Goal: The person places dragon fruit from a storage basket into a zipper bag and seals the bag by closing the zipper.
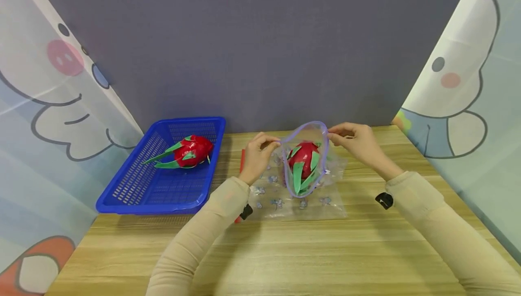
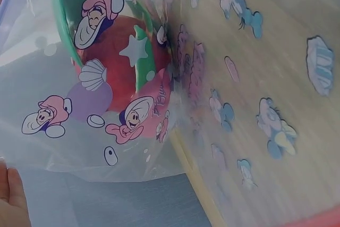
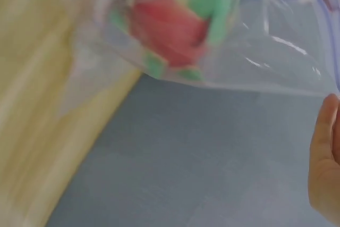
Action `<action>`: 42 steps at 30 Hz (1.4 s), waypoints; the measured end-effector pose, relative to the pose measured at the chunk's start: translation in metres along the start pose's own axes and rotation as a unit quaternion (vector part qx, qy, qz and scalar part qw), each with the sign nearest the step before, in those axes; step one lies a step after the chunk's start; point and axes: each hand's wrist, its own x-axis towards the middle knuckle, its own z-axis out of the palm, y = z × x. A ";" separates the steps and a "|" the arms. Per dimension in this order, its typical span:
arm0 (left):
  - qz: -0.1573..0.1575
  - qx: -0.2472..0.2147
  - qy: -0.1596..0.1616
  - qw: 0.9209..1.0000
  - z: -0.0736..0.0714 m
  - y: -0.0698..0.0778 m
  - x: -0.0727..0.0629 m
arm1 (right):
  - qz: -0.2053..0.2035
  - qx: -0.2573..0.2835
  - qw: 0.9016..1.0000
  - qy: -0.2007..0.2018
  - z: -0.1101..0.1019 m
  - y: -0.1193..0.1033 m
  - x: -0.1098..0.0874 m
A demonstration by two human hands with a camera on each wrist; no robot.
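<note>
A clear zip bag point(image 2: 69, 147) with a purple rim and cartoon prints stands mouth-up on the table. Inside it lies a red dragon fruit point(image 1: 302, 160) with green leaf tips, also visible through the plastic in both wrist views. My left hand point(image 1: 259, 152) pinches the rim's left side between thumb and fingers. Opposite, my right hand point(image 1: 358, 143) pinches the right side of the rim, so the mouth gapes between the two hands. Under the bag, flat printed clear plastic point(image 1: 277, 203) with a red edge lies on the wood.
On the left stands a blue perforated basket point(image 1: 163, 209) holding another dragon fruit point(image 1: 195, 150). A grey panel point(image 1: 260, 52) rises behind the wooden table point(image 1: 301, 260), and cartoon-printed curtains point(image 1: 460, 83) hang at both sides.
</note>
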 end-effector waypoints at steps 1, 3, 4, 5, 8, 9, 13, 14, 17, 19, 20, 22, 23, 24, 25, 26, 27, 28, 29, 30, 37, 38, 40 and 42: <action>0.001 0.001 0.000 1.000 0.000 0.000 0.000 | 0.000 0.001 1.000 -0.019 0.000 0.003 -0.004; 0.001 -0.001 0.001 1.000 0.000 0.000 0.000 | 0.001 0.007 0.998 -0.060 0.004 0.011 -0.012; -0.001 0.000 0.001 1.000 0.000 0.000 0.001 | -0.001 0.009 0.997 -0.081 0.006 0.014 -0.017; -0.005 -0.001 0.001 1.000 0.001 -0.001 0.001 | -0.012 0.004 0.995 -0.100 0.009 0.018 -0.022; -0.014 -0.003 -0.001 1.000 0.001 -0.001 0.001 | -0.076 -0.029 0.990 -0.118 0.019 0.026 -0.033; -0.017 -0.002 -0.002 1.000 0.001 -0.002 0.002 | -0.108 -0.044 0.987 -0.111 0.022 0.028 -0.036; -0.022 -0.004 -0.004 1.000 0.001 -0.001 0.002 | -0.235 -0.093 0.966 -0.046 0.034 0.034 -0.040; -0.023 -0.004 -0.004 1.000 0.001 -0.001 0.002 | -0.254 -0.096 0.962 -0.033 0.036 0.034 -0.039; -0.028 -0.005 -0.004 1.000 0.001 -0.001 0.004 | -0.270 -0.089 0.959 -0.014 0.038 0.035 -0.038; -0.031 -0.004 0.000 1.000 0.001 -0.001 0.006 | -0.262 -0.080 0.962 -0.011 0.038 0.035 -0.036; -0.033 -0.005 0.002 0.999 0.001 -0.001 0.008 | -0.257 -0.079 0.963 -0.009 0.037 0.036 -0.036; -0.041 -0.008 0.006 0.999 0.001 -0.002 0.010 | -0.250 -0.078 0.965 -0.002 0.035 0.036 -0.034; -0.046 -0.011 0.008 0.999 0.000 -0.002 0.012 | -0.248 -0.079 0.966 0.002 0.034 0.036 -0.034; -0.052 -0.013 0.010 0.999 -0.001 -0.002 0.013 | -0.246 -0.080 0.966 0.008 0.033 0.036 -0.033; -0.060 -0.019 0.010 0.998 -0.002 -0.001 0.014 | -0.244 -0.082 0.966 0.013 0.031 0.036 -0.033; -0.068 -0.024 0.008 0.997 -0.003 0.002 0.014 | -0.242 -0.083 0.967 0.017 0.030 0.036 -0.032; -0.074 -0.027 0.007 0.997 -0.005 0.006 0.014 | -0.240 -0.084 0.967 0.020 0.028 0.035 -0.032; -0.079 -0.033 0.006 0.996 -0.007 0.009 0.014 | -0.237 -0.088 0.967 0.022 0.026 0.035 -0.031; -0.081 -0.037 0.005 0.996 -0.008 0.013 0.014 | -0.236 -0.092 0.967 0.025 0.024 0.034 -0.030; -0.083 -0.041 0.004 0.996 -0.010 0.017 0.014 | -0.234 -0.096 0.967 0.026 0.021 0.033 -0.028; -0.064 -0.071 0.037 0.995 -0.009 0.006 0.030 | -0.221 -0.123 0.966 0.053 -0.001 0.028 -0.016; -0.063 -0.070 0.044 0.995 -0.009 0.002 0.033 | -0.220 -0.121 0.966 0.058 -0.004 0.027 -0.013; -0.062 -0.065 0.056 0.994 -0.008 -0.004 0.038 | -0.210 -0.109 0.969 0.070 -0.009 0.027 -0.009; -0.068 -0.060 0.061 0.994 -0.010 -0.004 0.041 | -0.185 -0.088 0.976 0.079 -0.014 0.028 -0.004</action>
